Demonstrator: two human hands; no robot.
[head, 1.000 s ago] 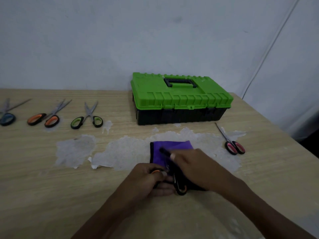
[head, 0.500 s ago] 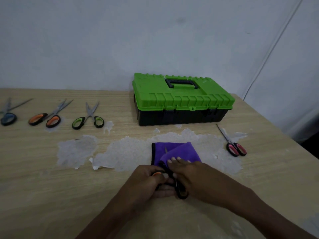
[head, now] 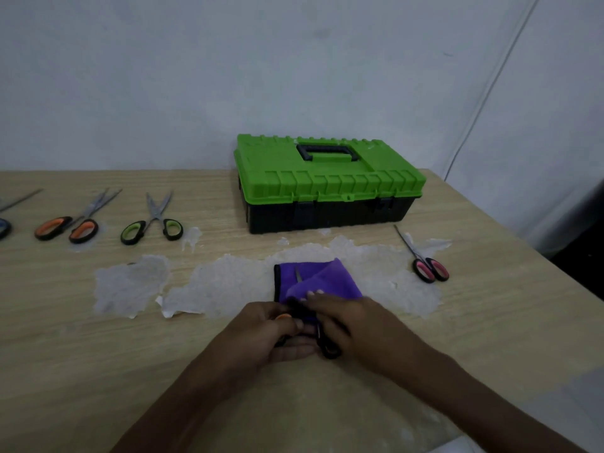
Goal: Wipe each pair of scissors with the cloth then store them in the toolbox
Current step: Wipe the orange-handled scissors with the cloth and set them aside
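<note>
Saw a plain pale wall (head: 163, 76) behind a light wooden table (head: 98, 371), with white peeled patches (head: 130, 286) on its top.

Found much of the work hidden. Saw the left hand (head: 271, 338) closed around the handle end of the held scissors (head: 330, 349); made out only one black loop below the knuckles, a small orange spot between the fingers, and a short grey blade tip out of the fold of the purple cloth (head: 323, 282). Saw the right hand (head: 353, 322) laid over the near part of the cloth, fingers bent and pressed on the fold; could not tell if the thumb pinched from under. Could not see the rest of the blades, covered by cloth and hands.

Saw the blue scissors (head: 3, 223) cut off by the left edge, only a part of the handle and one blade in view. Found the orange scissors (head: 75, 220) and the green scissors (head: 153, 220) beside them in a row, blades a little apart. Saw the red scissors (head: 425, 263) alone to the right of the cloth.

Found the toolbox (head: 327, 188) behind the cloth, near the wall, green lid down on the black body, black handle flat. Could not see inside it.
</note>
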